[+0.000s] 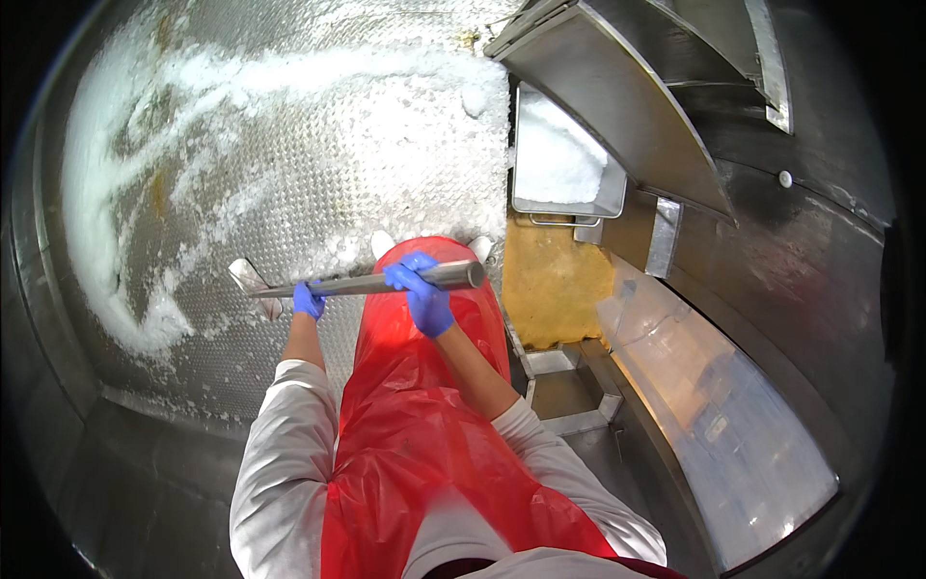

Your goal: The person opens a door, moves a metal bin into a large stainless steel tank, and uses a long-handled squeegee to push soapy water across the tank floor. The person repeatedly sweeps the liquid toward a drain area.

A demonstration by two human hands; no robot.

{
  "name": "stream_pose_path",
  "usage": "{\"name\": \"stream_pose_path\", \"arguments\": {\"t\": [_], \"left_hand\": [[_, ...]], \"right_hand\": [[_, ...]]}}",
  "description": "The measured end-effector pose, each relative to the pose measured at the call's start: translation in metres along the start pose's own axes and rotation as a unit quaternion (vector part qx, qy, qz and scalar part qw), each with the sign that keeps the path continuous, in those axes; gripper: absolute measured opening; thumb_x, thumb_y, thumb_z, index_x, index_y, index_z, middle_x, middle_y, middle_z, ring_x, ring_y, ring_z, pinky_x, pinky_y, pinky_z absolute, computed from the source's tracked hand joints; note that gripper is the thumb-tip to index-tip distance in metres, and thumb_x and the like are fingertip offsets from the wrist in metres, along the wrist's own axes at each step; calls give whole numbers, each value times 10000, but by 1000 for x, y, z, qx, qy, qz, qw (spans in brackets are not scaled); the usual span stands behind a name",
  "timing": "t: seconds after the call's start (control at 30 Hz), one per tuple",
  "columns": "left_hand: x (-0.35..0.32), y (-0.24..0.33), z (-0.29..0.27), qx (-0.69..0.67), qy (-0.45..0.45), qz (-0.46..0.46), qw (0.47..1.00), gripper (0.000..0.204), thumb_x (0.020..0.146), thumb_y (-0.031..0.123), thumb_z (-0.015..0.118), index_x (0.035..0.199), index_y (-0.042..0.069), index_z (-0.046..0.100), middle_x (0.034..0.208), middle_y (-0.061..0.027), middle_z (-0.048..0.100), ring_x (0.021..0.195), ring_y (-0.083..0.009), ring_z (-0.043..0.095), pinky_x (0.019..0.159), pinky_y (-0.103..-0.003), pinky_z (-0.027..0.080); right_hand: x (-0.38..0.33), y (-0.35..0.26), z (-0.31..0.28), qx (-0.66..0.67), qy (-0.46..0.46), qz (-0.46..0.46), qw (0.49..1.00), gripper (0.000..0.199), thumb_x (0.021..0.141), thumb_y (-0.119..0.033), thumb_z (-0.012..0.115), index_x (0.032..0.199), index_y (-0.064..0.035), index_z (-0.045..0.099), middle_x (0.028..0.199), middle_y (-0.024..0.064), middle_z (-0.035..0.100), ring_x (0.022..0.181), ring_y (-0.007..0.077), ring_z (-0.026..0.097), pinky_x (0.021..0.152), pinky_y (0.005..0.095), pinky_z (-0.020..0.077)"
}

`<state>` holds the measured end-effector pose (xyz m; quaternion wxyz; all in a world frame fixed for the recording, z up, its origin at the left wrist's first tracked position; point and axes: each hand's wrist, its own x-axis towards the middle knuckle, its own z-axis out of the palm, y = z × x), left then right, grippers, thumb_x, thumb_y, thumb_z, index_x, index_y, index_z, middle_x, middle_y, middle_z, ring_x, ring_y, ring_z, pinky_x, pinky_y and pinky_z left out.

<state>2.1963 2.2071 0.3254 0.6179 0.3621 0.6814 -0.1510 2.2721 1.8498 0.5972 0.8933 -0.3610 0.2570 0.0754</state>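
Both my hands wear blue gloves and are closed round the metal shaft of a long-handled shovel (359, 285), held crosswise in front of my red apron. My left hand (309, 301) grips low on the shaft, close to the blade. My right hand (422, 293) wraps the shaft near its thick upper end, which points right. The blade (255, 282) is at the left, above the textured metal floor (275, 333); whether it touches the floor I cannot tell. Crushed ice (405, 145) lies ahead of my white shoes, with a curved ridge of ice (95, 232) at the far left.
A rectangular metal tub (569, 206) holding white ice stands ahead on the right, beside a tall steel panel (627, 92). Nearer are a yellow-brown floor patch (555, 289), an open metal frame (579, 422) and a sloping steel sheet (723, 425). Steel walls surround the space.
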Motion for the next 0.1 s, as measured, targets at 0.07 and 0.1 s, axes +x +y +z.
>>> {"name": "stream_pose_path", "arguments": {"t": [0.07, 0.1], "left_hand": [[-2, 11, -13, -3, -19, -17, 1000, 315, 976, 349, 473, 1057, 64, 579, 970, -103, 668, 846, -221, 661, 714, -327, 572], [-5, 4, -19, 11, -18, -17, 1000, 382, 977, 371, 478, 1187, 67, 577, 1026, -89, 691, 838, -239, 663, 762, -333, 577]], "right_hand": [[7, 8, 16, -18, 8, 32, 999, 167, 886, -47, 634, 764, -83, 526, 740, 34, 557, 760, 132, 563, 766, 298, 456], [7, 11, 17, -27, 11, 32, 999, 189, 880, -62, 653, 754, -87, 515, 742, 52, 565, 749, 153, 571, 782, 302, 455]]}}
